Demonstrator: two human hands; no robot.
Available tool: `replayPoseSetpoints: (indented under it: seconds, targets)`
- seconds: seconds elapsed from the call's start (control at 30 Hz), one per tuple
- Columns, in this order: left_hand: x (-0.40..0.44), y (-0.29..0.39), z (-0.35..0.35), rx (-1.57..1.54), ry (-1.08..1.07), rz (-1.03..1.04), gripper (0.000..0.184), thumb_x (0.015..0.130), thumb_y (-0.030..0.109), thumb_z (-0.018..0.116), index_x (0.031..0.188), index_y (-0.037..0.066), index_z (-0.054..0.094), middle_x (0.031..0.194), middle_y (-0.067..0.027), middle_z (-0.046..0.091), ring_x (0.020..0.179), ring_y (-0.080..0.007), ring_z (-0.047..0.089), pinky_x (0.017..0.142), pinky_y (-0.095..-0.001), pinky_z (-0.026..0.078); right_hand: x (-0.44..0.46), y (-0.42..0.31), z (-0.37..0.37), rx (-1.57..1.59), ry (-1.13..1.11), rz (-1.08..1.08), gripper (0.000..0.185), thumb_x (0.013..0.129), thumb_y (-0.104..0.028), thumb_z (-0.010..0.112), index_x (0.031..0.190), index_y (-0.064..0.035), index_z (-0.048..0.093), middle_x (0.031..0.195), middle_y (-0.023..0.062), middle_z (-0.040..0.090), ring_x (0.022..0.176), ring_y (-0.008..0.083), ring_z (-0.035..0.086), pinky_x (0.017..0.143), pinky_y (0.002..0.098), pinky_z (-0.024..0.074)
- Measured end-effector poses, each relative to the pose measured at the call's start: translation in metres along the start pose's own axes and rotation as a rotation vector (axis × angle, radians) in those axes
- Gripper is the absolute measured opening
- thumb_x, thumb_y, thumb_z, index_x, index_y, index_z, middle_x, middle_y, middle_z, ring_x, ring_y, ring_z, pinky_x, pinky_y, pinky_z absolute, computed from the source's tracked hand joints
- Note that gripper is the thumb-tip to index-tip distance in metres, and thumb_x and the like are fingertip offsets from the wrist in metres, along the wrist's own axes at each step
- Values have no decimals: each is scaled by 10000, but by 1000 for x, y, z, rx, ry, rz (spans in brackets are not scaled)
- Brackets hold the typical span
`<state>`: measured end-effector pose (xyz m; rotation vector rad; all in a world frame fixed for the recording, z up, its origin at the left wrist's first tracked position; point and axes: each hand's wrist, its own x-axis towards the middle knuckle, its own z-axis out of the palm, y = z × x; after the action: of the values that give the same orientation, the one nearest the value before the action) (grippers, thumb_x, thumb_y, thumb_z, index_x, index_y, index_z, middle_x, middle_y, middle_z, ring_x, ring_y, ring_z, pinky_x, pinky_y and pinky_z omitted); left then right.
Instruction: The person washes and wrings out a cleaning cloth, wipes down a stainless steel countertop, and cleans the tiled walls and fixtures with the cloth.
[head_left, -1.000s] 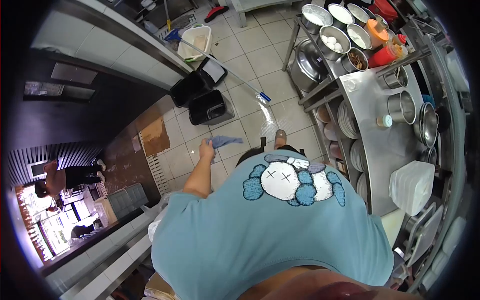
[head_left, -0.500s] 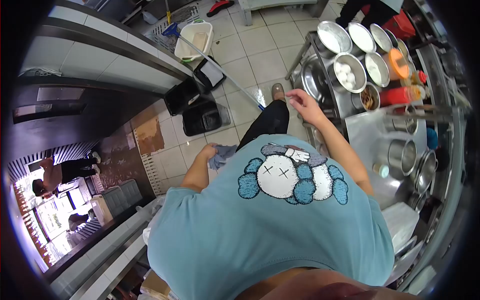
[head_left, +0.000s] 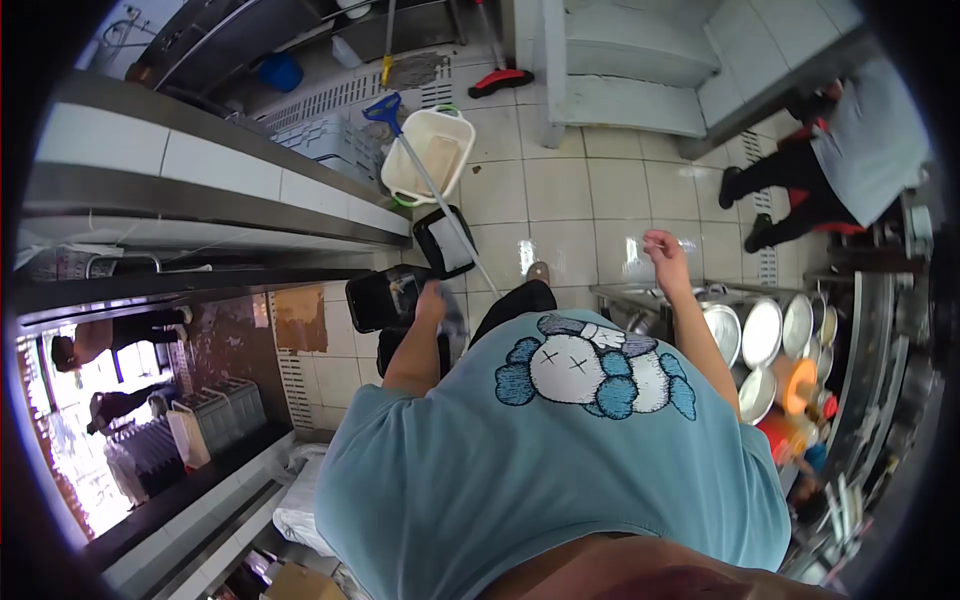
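My left hand (head_left: 431,301) is closed on a grey-blue cloth (head_left: 453,318), which hangs beside my leg and is smeared by motion. Beneath that hand, black plastic tubs (head_left: 372,312) stand on the tiled floor. My right hand (head_left: 665,257) is held out in the air over the floor, beyond the end of the steel counter. Its fingers are loosely curled and apart, with nothing in them.
A long blue-headed pole (head_left: 420,165) leans across a white basket (head_left: 402,182) ahead on the left. At right, metal bowls (head_left: 762,330) crowd the counter. Another person (head_left: 865,150) stands at the upper right. Grey steps (head_left: 630,100) rise ahead.
I have stepped forward, so the bowls now sit further back at my right. My left hand has swung forward with the cloth, and my right hand has risen past the counter.
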<state>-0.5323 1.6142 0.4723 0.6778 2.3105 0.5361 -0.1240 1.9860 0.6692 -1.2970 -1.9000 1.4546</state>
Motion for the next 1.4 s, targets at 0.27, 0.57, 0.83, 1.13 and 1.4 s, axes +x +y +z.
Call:
replayPoseSetpoints:
  seconds: [0.27, 0.57, 0.83, 1.13, 1.4]
  targets:
    - [151, 213, -134, -193, 485, -74, 262, 1018, 268, 461, 1156, 45, 445, 942, -260, 651, 949, -472, 624, 791, -521, 483, 146, -27, 3, 145, 51, 403, 256, 963, -238, 607, 1193, -126, 613, 1119, 15, 666, 955, 129, 629, 794, 289, 455]
    - [211, 151, -151, -533, 651, -301, 471, 1038, 411, 402, 1140, 3, 615, 1003, -209, 676, 917, -357, 666, 798, -446, 504, 457, -114, 93, -16, -257, 186, 244, 935, -241, 628, 1140, -110, 622, 1040, 12, 664, 893, 130, 629, 755, 277, 454]
    - [247, 155, -189, -2055, 420, -529, 489, 952, 500, 569, 1132, 45, 550, 1006, -161, 675, 869, -360, 704, 734, -519, 604, 626, -288, 290, 38, -674, 114, 237, 955, -184, 600, 1158, -66, 629, 1071, 30, 675, 889, 110, 611, 782, 271, 471]
    - [407, 177, -297, -1887, 752, -403, 356, 1040, 304, 445, 1228, 12, 521, 1147, -205, 659, 981, -378, 680, 863, -551, 564, 747, -347, 384, 0, -759, 245, 250, 974, -235, 591, 1203, -134, 597, 1135, 6, 674, 884, 101, 650, 717, 235, 485]
    - [530, 253, -434, -2317, 914, -57, 594, 1019, 516, 401, 1355, 31, 469, 1326, -166, 580, 1135, -367, 613, 996, -520, 479, 940, -361, 508, -144, -891, 356, 268, 941, -255, 621, 1176, -132, 588, 1071, 5, 658, 883, 142, 641, 738, 293, 478]
